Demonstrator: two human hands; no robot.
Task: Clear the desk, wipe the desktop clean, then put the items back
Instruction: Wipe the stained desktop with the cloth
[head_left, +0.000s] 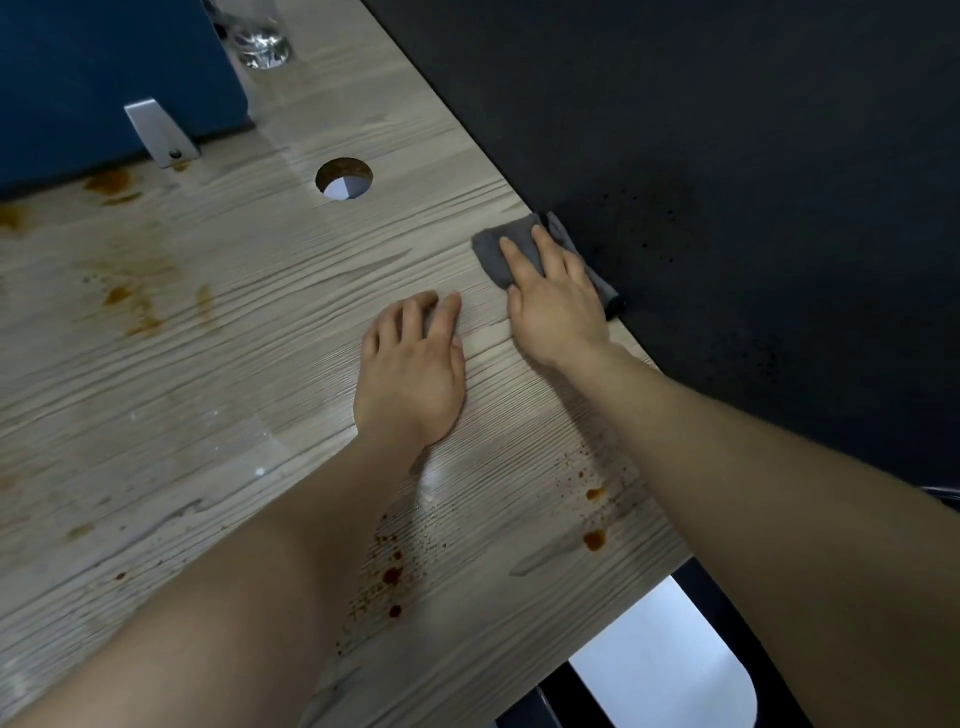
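The pale wood-grain desktop (218, 332) fills the view and carries brown stains at the left and brown spatter near its front right. My right hand (553, 296) presses flat, fingers straight, on a grey cloth (491, 249) at the desk's right edge; part of the cloth hangs over that edge. My left hand (413, 369) rests palm down on the bare wood just left of the right hand, fingers slightly bent and holding nothing.
A blue partition panel (104, 78) with a metal bracket (161, 132) stands at the back left. A clear glass (262, 41) sits at the far end. A round cable hole (344, 178) lies mid-desk. Dark floor (727, 156) runs along the right edge.
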